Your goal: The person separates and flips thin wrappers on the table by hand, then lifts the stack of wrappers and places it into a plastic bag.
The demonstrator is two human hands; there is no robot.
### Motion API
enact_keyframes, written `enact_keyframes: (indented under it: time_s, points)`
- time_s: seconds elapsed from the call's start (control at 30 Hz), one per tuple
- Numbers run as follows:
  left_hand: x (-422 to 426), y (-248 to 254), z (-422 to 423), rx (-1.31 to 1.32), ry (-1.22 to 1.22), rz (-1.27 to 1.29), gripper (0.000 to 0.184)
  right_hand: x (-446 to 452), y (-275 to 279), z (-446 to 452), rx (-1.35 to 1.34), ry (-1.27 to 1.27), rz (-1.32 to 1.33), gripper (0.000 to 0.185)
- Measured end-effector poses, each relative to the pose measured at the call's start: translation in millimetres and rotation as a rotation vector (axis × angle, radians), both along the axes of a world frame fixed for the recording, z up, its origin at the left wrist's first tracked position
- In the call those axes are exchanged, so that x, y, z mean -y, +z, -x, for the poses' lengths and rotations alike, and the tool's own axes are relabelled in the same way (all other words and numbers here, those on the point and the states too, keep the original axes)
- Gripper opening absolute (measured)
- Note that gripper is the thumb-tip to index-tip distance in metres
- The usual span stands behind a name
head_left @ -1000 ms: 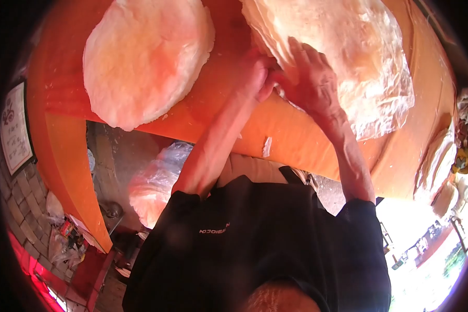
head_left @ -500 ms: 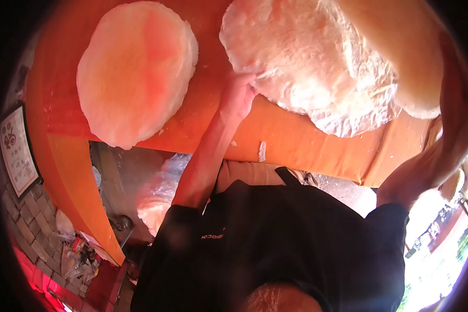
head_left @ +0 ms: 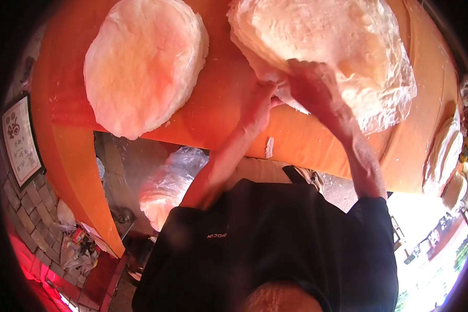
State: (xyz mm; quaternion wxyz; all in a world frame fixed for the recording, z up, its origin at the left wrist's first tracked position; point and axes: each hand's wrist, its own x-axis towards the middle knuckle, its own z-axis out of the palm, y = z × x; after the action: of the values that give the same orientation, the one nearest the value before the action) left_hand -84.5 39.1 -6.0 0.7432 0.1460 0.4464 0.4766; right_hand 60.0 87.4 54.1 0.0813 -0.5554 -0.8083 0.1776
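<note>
Two half-curled hands (head_left: 259, 100) (head_left: 317, 86), grip unclear, touch the right pale sheet (head_left: 343, 44), its long axis slanting rightward and nearer.

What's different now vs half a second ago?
Right hand moved in from far right to the near edge of the right stack, beside the left hand. The sheet raised at far right is gone from there; where it ended up is unclear. Left hand stayed at the edge; left stack stayed put.
</note>
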Motion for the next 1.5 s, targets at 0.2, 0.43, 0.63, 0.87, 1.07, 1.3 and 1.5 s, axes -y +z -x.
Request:
enact_keyframes:
  time_s: [0.2, 0.43, 0.63, 0.87, 1.07, 1.3, 1.5]
  points:
    - [5, 22, -2, -0.255, -0.090, -0.180, 0.025, -1, 16, 0, -0.363, -0.128, 0.313, 0.062]
    - [5, 11, 6, -0.502, -0.356, -0.465, 0.021, -29, 9, 39, -0.049, -0.183, 0.120, 0.030]
    - [0, 8, 32, 0.678, -0.036, -0.228, 0.047, 13, 32, 24, -0.044, 0.079, -0.059, 0.020]
    - [4, 28, 46, 0.117, -0.061, -0.067, 0.027, 52, 34, 15, -0.198, -0.023, 0.261, 0.044]
    - [17, 40, 31, 0.243, 0.028, -0.079, 0.022, 48, 29, 12, -0.184, -0.190, 0.061, 0.040]
    - [15, 41, 32, -0.079, -0.100, -0.337, 0.021, 23, 38, 45, 0.037, -0.156, 0.113, 0.021]
    - [19, 44, 35, -0.834, -0.334, -0.641, 0.023, 21, 46, 45, -0.312, -0.170, 0.038, 0.022]
